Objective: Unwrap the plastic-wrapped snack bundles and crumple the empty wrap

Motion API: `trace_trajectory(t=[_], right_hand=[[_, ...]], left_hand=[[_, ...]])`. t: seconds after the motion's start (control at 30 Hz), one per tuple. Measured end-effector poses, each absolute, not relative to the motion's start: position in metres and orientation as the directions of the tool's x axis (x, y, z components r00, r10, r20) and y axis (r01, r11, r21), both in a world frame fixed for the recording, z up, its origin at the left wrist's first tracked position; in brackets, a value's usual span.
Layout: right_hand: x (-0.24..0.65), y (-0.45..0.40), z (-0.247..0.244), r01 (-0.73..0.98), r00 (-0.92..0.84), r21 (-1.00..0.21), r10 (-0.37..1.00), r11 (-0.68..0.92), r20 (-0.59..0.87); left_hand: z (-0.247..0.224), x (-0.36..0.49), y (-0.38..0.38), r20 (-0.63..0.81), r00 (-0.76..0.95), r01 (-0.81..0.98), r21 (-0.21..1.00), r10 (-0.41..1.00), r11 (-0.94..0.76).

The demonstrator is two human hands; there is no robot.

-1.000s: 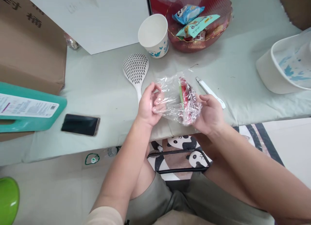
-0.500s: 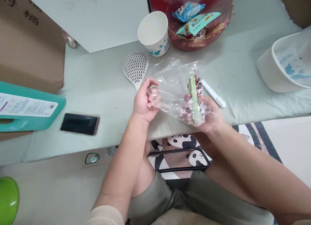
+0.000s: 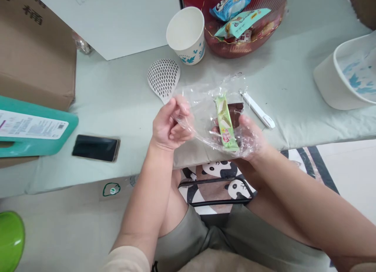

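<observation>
A clear plastic bag [image 3: 202, 101] stretches between my two hands above the table's front edge. My left hand [image 3: 173, 121] is at the bag's open end, fingers curled, with the film over its fingertips. From outside, my right hand [image 3: 251, 136] cups the other end of the bag, closed around it. Inside lie a green wrapped snack bar [image 3: 225, 123] and a dark brown packet [image 3: 235, 113]. Just beyond my left hand is a white slotted skimmer [image 3: 163, 78], its handle hidden. A white box cutter [image 3: 258, 109] lies beyond my right hand.
A white paper cup [image 3: 188, 37] and a red bowl [image 3: 229, 50] of snack packets stand at the back. At right is a white bin [image 3: 326, 80]. A phone [image 3: 95, 147], teal jug [image 3: 58, 135] and cardboard box [image 3: 44, 64] are at left.
The bag has turned and opened wider, so the green bar's printed face and the brown packet show. My left hand has moved slightly left and down.
</observation>
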State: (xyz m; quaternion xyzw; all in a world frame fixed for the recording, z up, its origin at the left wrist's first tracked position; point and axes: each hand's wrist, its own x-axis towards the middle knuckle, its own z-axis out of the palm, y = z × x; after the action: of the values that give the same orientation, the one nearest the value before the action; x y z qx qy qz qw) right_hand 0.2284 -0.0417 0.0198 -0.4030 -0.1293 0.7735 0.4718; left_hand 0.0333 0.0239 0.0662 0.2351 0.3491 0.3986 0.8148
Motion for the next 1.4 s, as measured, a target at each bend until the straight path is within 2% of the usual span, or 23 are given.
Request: trace_trajectory(t=[0.07, 0.17, 0.27, 0.37, 0.53, 0.73, 0.93, 1.13, 1.3, 1.4], right_hand=[[0.226, -0.041, 0.016, -0.578, -0.219, -0.613, 0.826, -0.538, -0.519], [0.222, -0.04, 0.014, -0.623, -0.195, -0.567, 0.808, -0.54, -0.555], [0.221, -0.04, 0.018, -0.699, -0.153, -0.511, 0.802, -0.501, -0.577], [0.224, -0.038, 0.023, -0.754, -0.072, -0.514, 0.83, -0.409, -0.554], [0.231, -0.035, 0.025, -0.768, -0.046, -0.568, 0.91, -0.297, -0.413], [0.227, -0.037, 0.026, -0.663, 0.005, -0.675, 0.899, -0.325, -0.438], [0.224, -0.037, 0.025, -0.664, 0.086, -0.702, 0.906, -0.258, -0.415], [0.22, -0.038, 0.028, -0.653, 0.296, -0.752, 0.887, -0.082, -0.354], [0.229, -0.035, 0.021, -0.594, 0.388, -0.803, 0.859, -0.043, -0.333], [0.231, -0.033, 0.021, -0.63, 0.361, -0.774, 0.856, -0.068, -0.369]], left_hand=[[0.063, 0.032, 0.023, -0.438, 0.423, -0.461, 0.65, 0.793, 0.605], [0.063, 0.031, 0.025, -0.48, 0.414, -0.45, 0.63, 0.773, 0.633], [0.067, 0.028, 0.029, -0.429, 0.418, -0.487, 0.638, 0.801, 0.596], [0.071, 0.025, 0.034, -0.34, 0.403, -0.548, 0.654, 0.85, 0.521], [0.073, 0.024, 0.036, -0.34, 0.383, -0.519, 0.69, 0.859, 0.505], [0.069, 0.022, 0.035, -0.252, 0.476, -0.419, 0.777, 0.842, 0.469], [0.074, 0.023, 0.035, -0.293, 0.319, -0.413, 0.813, 0.901, 0.41], [0.083, 0.033, 0.031, -0.397, 0.135, -0.436, 0.799, 0.908, 0.414], [0.083, 0.036, 0.034, -0.377, 0.056, -0.451, 0.817, 0.925, 0.36], [0.082, 0.035, 0.038, -0.354, 0.033, -0.458, 0.826, 0.935, 0.329]])
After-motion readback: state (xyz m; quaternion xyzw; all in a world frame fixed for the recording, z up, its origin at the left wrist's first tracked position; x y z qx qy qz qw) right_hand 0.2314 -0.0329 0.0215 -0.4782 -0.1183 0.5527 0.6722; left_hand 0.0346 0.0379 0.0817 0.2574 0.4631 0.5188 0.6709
